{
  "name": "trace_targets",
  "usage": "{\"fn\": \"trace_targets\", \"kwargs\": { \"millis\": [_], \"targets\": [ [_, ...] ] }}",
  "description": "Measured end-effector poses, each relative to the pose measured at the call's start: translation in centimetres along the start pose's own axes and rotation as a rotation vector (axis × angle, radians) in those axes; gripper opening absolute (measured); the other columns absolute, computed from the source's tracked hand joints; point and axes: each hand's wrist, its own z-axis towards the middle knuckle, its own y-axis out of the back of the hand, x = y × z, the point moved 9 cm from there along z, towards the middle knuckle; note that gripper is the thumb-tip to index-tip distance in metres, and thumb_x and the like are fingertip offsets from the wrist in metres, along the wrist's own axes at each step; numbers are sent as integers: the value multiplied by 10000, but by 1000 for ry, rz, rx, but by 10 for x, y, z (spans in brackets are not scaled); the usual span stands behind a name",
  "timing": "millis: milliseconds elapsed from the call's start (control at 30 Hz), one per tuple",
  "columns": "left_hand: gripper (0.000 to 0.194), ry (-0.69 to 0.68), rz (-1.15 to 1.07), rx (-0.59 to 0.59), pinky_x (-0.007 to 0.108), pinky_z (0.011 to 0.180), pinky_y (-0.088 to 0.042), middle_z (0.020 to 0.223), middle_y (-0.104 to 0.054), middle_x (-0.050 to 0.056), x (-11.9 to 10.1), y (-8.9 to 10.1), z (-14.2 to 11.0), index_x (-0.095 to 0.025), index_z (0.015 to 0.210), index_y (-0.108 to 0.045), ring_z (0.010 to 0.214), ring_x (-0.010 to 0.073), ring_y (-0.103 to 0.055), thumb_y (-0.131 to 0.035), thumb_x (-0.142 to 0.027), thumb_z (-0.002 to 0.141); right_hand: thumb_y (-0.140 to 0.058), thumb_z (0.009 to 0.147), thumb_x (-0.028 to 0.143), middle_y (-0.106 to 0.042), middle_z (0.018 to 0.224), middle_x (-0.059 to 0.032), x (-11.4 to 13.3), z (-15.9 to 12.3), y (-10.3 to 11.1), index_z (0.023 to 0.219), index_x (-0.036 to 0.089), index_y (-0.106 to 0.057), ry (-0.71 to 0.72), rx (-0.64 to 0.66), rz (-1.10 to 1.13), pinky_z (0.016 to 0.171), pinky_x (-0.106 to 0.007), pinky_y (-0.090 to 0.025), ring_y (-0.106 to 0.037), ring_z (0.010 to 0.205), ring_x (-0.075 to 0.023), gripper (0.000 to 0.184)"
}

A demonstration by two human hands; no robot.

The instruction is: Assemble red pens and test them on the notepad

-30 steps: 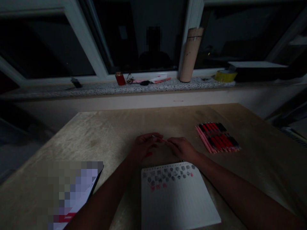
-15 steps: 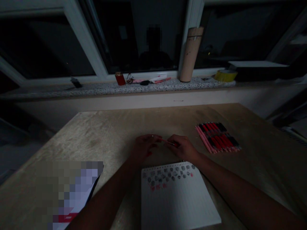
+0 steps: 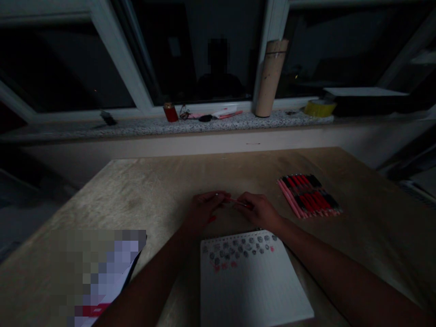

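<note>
Both my hands meet over the wooden table (image 3: pixel 143 190), just beyond a white spiral notepad (image 3: pixel 252 281) marked with small dark and red scribbles along its top. My left hand (image 3: pixel 203 210) and my right hand (image 3: pixel 259 211) are both closed on the ends of one thin red pen (image 3: pixel 234 200) that spans the gap between them. A small red piece, perhaps a cap, shows under my left hand's fingers. To the right lies a row of several red and black pens (image 3: pixel 308 195), side by side.
A blurred-out booklet (image 3: pixel 102 272) lies at the near left. On the stone window sill (image 3: pixel 136 127) stand a tall beige tube (image 3: pixel 270 77), a small red container (image 3: pixel 170 111), a yellow tape roll (image 3: pixel 320 108) and some small clutter. Dark window panes rise behind.
My right hand slid a little along the red pen and back toward my left hand. Nothing else moved.
</note>
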Motion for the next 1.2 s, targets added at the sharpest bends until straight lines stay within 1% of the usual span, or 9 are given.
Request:
{"fn": "trace_targets", "kwargs": {
  "millis": [167, 367, 533, 700, 833, 933, 1033, 1133, 1200],
  "targets": [
    [402, -31, 72, 15, 173, 441, -323, 931, -699, 95, -5, -1, -3, -197, 976, -700, 830, 213, -619, -596, -501, 734, -512, 869, 363, -570, 608, 1, 4, 0, 0, 789, 160, -610, 29, 33, 18, 506, -200, -342, -497, 526, -98, 239],
    [340, -95, 65, 39, 191, 476, -370, 938, -707, 87, -13, -2, -3, -194, 934, -716, 860, 216, -629, -595, -453, 749, -491, 883, 377, -552, 605, 3, 6, 0, -2, 799, 154, -631, 13, 56, 45, 514, -202, -341, -496, 531, -99, 276],
    [353, -103, 68, 14, 216, 510, -395, 900, -711, 101, -12, -1, -1, -178, 910, -717, 821, 218, -634, -596, -466, 747, -468, 896, 372, -570, 626, -5, 6, 1, -3, 817, 157, -634, 3, 78, 34, 526, -206, -347, -501, 539, -103, 283],
    [348, -160, 133, -30, 241, 551, -406, 769, -700, 91, -13, 1, 1, -152, 803, -705, 726, 194, -618, -560, -467, 774, -415, 916, 357, -544, 590, 0, 8, 2, -3, 801, 164, -624, 5, 93, 12, 510, -209, -330, -485, 520, -106, 307],
    [358, -307, 281, -39, 240, 598, -401, 638, -613, 26, -25, -2, -3, -148, 687, -617, 623, 137, -544, -485, -452, 822, -390, 926, 344, -521, 564, 6, 11, 3, -6, 793, 160, -614, -8, 148, -17, 491, -205, -312, -454, 488, -97, 319],
    [366, -381, 411, -35, 225, 546, -347, 553, -483, -32, -28, -4, -5, -163, 624, -502, 541, 103, -447, -435, -446, 847, -394, 927, 337, -501, 543, 14, 12, 3, -8, 746, 156, -601, -10, 185, -45, 489, -203, -305, -434, 472, -89, 329],
    [378, -377, 487, -35, 223, 512, -296, 539, -409, -51, -24, -3, -5, -169, 608, -442, 513, 92, -384, -414, -454, 854, -418, 919, 333, -518, 562, 6, 14, 2, -8, 706, 155, -592, 26, 169, -44, 510, -206, -316, -458, 503, -95, 328],
    [403, -354, 483, -44, 225, 503, -276, 531, -375, -50, -22, 0, -4, -168, 584, -422, 511, 91, -365, -394, -459, 861, -459, 901, 308, -591, 661, -23, 16, 1, -7, 786, 158, -619, 76, 118, -32, 560, -209, -354, -520, 581, -111, 248],
    [419, -329, 466, -44, 227, 492, -265, 518, -359, -49, -21, 0, -4, -170, 563, -406, 501, 91, -353, -389, -466, 859, -497, 880, 297, -620, 721, -34, 15, 0, -5, 846, 162, -619, 77, 80, -38, 574, -209, -369, -539, 608, -115, 185]
  ]
}}
